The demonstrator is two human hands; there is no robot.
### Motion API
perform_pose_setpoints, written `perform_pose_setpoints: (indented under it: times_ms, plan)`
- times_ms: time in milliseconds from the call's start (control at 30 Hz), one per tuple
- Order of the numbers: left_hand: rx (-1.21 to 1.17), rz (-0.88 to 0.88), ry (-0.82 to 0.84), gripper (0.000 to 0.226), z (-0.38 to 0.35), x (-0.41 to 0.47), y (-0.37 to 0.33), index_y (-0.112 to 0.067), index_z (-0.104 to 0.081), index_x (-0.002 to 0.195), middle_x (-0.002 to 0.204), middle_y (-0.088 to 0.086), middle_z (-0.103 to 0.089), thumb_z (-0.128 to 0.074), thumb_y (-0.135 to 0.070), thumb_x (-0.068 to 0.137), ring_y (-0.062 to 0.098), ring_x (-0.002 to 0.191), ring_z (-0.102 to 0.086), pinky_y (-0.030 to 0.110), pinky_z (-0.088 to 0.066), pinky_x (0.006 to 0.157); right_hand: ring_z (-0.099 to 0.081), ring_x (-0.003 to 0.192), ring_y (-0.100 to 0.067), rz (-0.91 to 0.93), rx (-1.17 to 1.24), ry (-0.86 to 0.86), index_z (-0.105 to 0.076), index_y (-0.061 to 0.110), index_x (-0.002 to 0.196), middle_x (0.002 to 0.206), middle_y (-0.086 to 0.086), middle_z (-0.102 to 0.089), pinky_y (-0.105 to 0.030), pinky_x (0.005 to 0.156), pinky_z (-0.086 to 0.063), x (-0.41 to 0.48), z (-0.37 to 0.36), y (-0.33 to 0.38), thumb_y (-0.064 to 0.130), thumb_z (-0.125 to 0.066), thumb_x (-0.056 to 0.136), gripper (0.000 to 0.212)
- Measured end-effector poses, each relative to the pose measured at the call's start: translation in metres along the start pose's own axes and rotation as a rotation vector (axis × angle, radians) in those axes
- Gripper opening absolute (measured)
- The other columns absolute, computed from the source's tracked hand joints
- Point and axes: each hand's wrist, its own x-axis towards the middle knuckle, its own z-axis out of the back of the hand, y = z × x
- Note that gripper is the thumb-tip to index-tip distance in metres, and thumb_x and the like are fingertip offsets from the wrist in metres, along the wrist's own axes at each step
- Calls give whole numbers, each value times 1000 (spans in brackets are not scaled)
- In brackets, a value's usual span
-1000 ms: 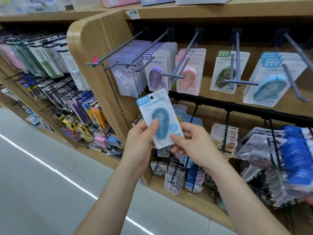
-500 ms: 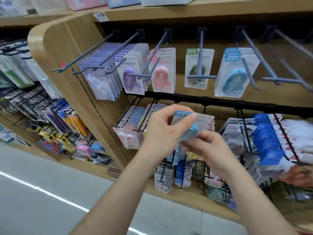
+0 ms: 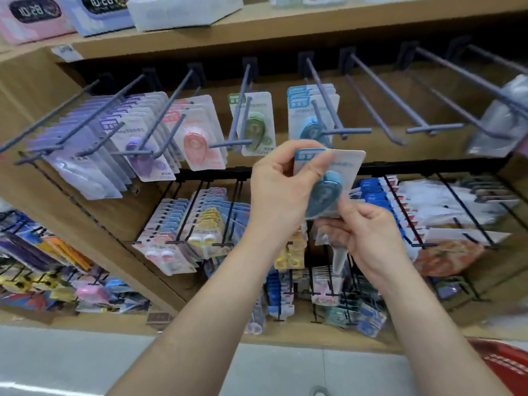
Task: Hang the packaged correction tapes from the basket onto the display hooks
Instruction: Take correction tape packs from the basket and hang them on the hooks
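A blue packaged correction tape on a white card is held up in front of the shelf, tilted. My left hand pinches its top left corner, thumb over the blue label. My right hand grips the lower edge, below the blister. Just above hangs a stack of matching blue packs on a grey display hook. Purple packs, pink packs and a green pack hang on hooks further left. A red basket shows at the bottom right corner.
Two bare grey hooks jut out right of the blue stack. A black wire rack below carries several rows of small stationery packs. Boxed clocks stand on the top wooden shelf. Grey floor runs along the bottom left.
My view has swung right and closer to the shelf. Both hands have lifted the blue pack higher, up under the hook with the blue stack; the red basket has come into sight.
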Motion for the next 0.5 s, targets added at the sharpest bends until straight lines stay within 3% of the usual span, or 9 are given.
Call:
perform_pose_setpoints:
  times_ms: [300, 500]
  plan:
    - [66, -143, -128, 16, -7, -8, 1, -21, -68, 86, 77, -11, -67, -73, -6, 86, -2, 68, -60, 13, -48, 62, -74, 75, -24, 57, -66, -13, -76, 12, 83, 83, -14, -76, -24, 65, -58, -2, 1, 3, 40, -63, 79, 32]
    - [58, -103, -83, 10, -1, -2, -3, -20, -69, 89, 79, -5, -70, -73, -11, 85, 3, 74, -66, 19, -53, 64, -74, 70, -24, 73, -119, -2, -76, 15, 82, 79, -13, -76, -26, 64, -60, -1, -2, 5, 43, -61, 80, 31]
